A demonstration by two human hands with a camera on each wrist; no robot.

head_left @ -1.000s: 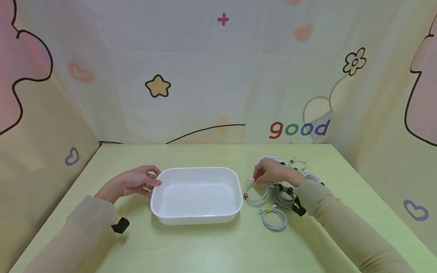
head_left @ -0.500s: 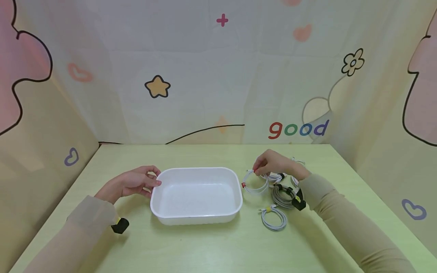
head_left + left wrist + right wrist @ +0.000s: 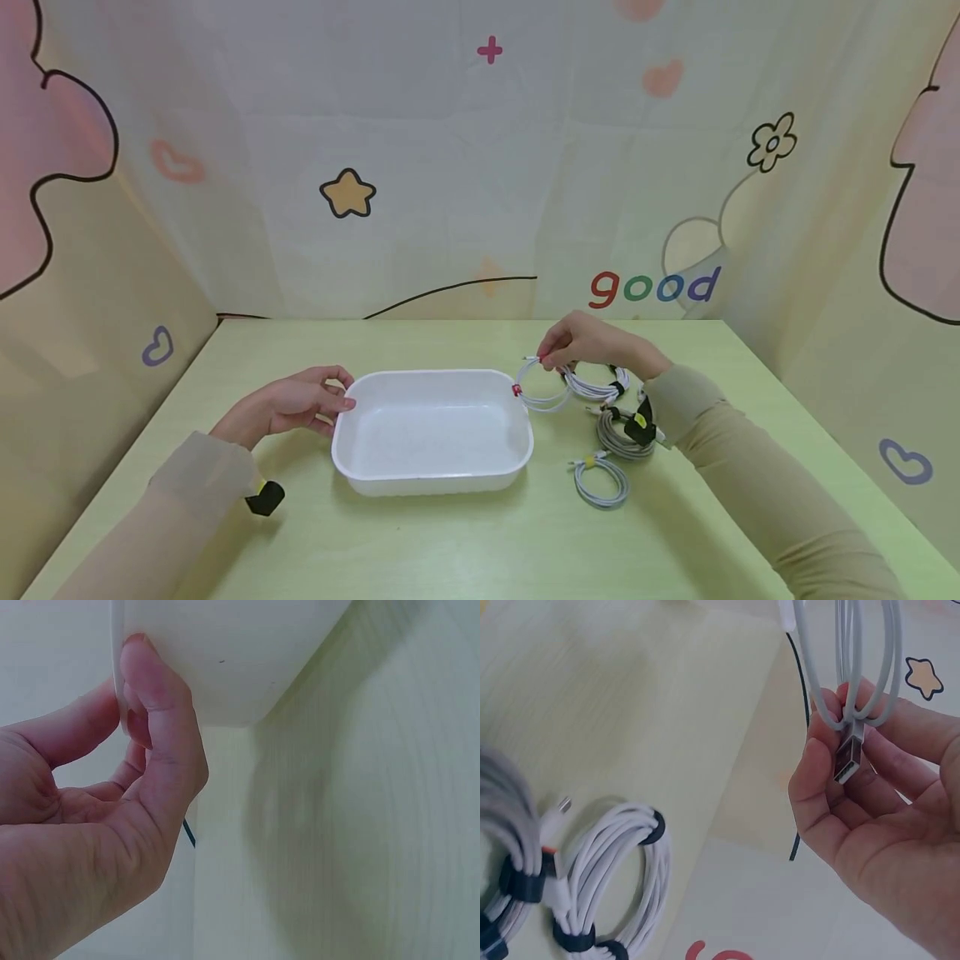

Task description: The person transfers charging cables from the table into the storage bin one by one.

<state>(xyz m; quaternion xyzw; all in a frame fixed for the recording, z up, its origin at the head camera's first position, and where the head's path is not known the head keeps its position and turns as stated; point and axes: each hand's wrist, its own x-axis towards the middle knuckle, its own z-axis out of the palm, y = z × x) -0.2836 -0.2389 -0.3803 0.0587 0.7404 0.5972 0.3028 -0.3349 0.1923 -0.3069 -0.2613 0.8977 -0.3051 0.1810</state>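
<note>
Clock directions are taken as seen in the head view, from the middle of the white tray [image 3: 435, 485], with 12 o'clock pointing away from the person.

The chief change is at the right hand [image 3: 588, 343]. A second ago it was down over a white cable [image 3: 856, 667] lying among the other coils; now the cable hangs from its fingertips, drawn towards the tray. The thumb and fingers pinch the bundle near its metal plug [image 3: 847, 754], which pokes out between them in the right wrist view. The loop hangs between 2 and 3 o'clock, and its red tie [image 3: 516, 390] overlaps the tray's right rim in the head view. Whether it touches the rim I cannot tell.

The left hand [image 3: 300, 402] has stayed where it was, gripping the tray's rim at 10 o'clock, thumb on one side of the edge and fingers on the other. The tray has not shifted on the worktop [image 3: 450, 542].

For the work in hand, this suggests that the pick-up is done: the cable looks free of its neighbours, though it is not inside the tray. A white coil with black ties [image 3: 600, 392] lies just beyond it, also between 2 and 3 o'clock. A thicker grey coil [image 3: 618, 448] sits at 3 o'clock, partly hidden by the wrist gear, and a pale coil with a yellow tie [image 3: 603, 502] between 3 and 4.
</note>
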